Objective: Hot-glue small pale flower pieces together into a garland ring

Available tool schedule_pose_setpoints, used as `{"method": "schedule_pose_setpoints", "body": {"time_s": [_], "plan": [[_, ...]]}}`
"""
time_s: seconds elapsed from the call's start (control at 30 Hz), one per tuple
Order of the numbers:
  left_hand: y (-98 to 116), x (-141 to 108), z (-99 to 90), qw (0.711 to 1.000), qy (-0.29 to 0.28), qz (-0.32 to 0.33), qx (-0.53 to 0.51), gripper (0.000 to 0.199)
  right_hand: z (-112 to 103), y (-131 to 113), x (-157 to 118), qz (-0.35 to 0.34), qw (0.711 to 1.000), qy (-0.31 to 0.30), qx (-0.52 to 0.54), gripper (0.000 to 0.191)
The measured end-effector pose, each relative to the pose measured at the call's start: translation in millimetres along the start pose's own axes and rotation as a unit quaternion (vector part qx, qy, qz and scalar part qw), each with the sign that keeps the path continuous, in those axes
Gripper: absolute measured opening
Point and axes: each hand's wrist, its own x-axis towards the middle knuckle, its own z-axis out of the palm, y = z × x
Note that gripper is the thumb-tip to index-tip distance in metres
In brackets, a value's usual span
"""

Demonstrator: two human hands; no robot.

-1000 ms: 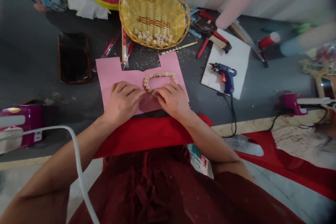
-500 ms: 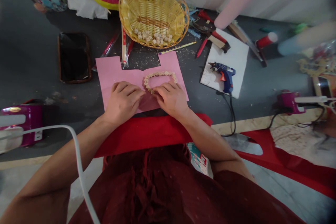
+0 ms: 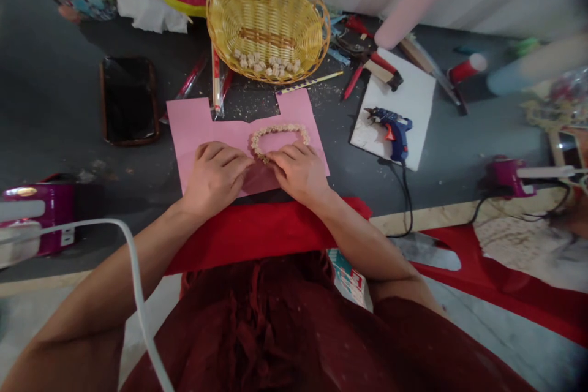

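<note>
A curved string of small cream beads or buds lies on a sheet of pink paper in front of me. My right hand is closed on the near end of the string, thumb and fingers pinched together. Just left of it, my left hand rests over the paper with its fingertips pressed together. Whatever those fingertips hold is too small to make out; a thin thread may run between the hands, but I cannot tell.
Behind the paper stands a wicker basket with several cream pieces. A glue gun lies on a white board at right, with pliers above. A phone lies left. A white cable crosses my left forearm.
Almost nothing differs. Both hands keep the same pinched pose over the pink paper, and the string stays in place; the view shifts very slightly.
</note>
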Motion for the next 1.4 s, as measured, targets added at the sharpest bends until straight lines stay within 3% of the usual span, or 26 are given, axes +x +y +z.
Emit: {"method": "schedule_pose_setpoints", "body": {"time_s": [0.7,0.93,1.03,1.2,1.4], "plan": [[0,1,-0.6,1.0,-0.009,0.002,0.006,0.02,1,-1,0,0.004,1.0,0.008,0.008,0.025],[1,0,-4.2,0.998,-0.045,-0.02,0.04,0.021,-12,10,-5,0.027,0.993,0.091,0.066,0.022],[-1,-1,-10.2,0.995,-0.066,-0.038,0.072,0.03,-29,17,-15,0.029,0.988,0.12,0.091,0.02],[-3,-1,-23.9,0.983,-0.119,-0.074,0.121,0.046,-51,17,-50,0.013,0.992,0.073,0.102,0.02],[0,-2,-28.0,0.978,-0.146,-0.096,0.117,0.051,-51,5,-88,0.001,0.995,0.036,0.096,0.021]]}}
